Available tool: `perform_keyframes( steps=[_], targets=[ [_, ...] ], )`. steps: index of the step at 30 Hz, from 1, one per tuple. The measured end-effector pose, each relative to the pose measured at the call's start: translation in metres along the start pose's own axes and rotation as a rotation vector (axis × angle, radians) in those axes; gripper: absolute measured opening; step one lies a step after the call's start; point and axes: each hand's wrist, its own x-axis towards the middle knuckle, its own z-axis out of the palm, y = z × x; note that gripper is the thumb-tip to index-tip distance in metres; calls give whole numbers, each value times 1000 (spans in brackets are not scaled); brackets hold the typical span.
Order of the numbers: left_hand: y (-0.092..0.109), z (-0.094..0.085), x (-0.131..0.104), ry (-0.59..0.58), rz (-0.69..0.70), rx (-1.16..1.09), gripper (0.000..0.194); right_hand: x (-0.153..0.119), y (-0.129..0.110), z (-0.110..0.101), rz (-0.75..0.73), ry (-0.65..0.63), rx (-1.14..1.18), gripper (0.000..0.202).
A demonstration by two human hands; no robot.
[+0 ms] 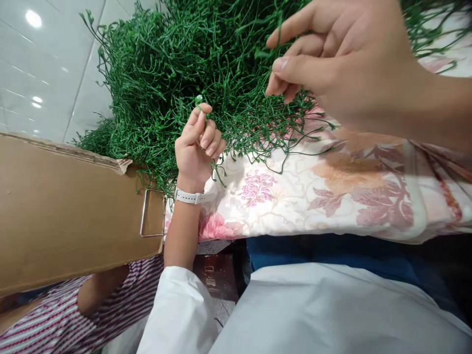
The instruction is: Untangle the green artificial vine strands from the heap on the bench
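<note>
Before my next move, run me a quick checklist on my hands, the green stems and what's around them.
1. Left hand pinching the small pale-tipped piece: ok, thumb and index finger meet at it.
2. Right hand gripping a stem: cannot tell, green blurs at its fingertips.
3. Green stems near both hands: ok.
4. Floral cloth free of stray stems: not ok, several straggle onto it.
5. Cardboard apart from the left hand: ok.

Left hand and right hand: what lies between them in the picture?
Green stems lie between the left hand and the right hand in the head view, thinning lower down to show flowered cloth.
</note>
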Motion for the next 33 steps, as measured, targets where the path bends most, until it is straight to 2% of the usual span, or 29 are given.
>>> perform_keyframes(
  steps=[3, 6, 9, 14, 17, 20, 22, 26, 30, 33],
  targets=[
    [4, 0, 1, 59, -2, -31, 44, 3, 4, 2, 39, 54, -65, 17],
    [6, 1, 2, 110, -7, -1, 44, 2, 7, 1, -18, 51, -160, 21],
    [4, 0, 3, 101, 4, 25, 41, -1, 7, -1, -33, 46, -201, 16],
    [-1, -4, 6, 51, 42, 40, 35, -2, 7, -6, -48, -53, -230, 48],
    [-4, -8, 8, 55, 64, 80, 28, -5, 7, -9, -91, -214, -293, 46],
    [-10, -10, 9, 54, 71, 124, 18, -11, 12, -8, -154, -483, -310, 34],
    [-14, -10, 9, 42, 67, 141, 16, -17, 19, -5, -224, -612, -296, 30],
    [-20, -5, 6, 20, 42, 146, 18, -22, 31, -1, -365, -709, -312, 27],
    [-18, 3, 0, -5, 20, 108, 17, -19, 33, -3, -342, -788, -339, 20],
    [-16, 6, -7, -66, -24, 159, 18, -19, 31, -4, -342, -863, -342, 18]
  ],
)
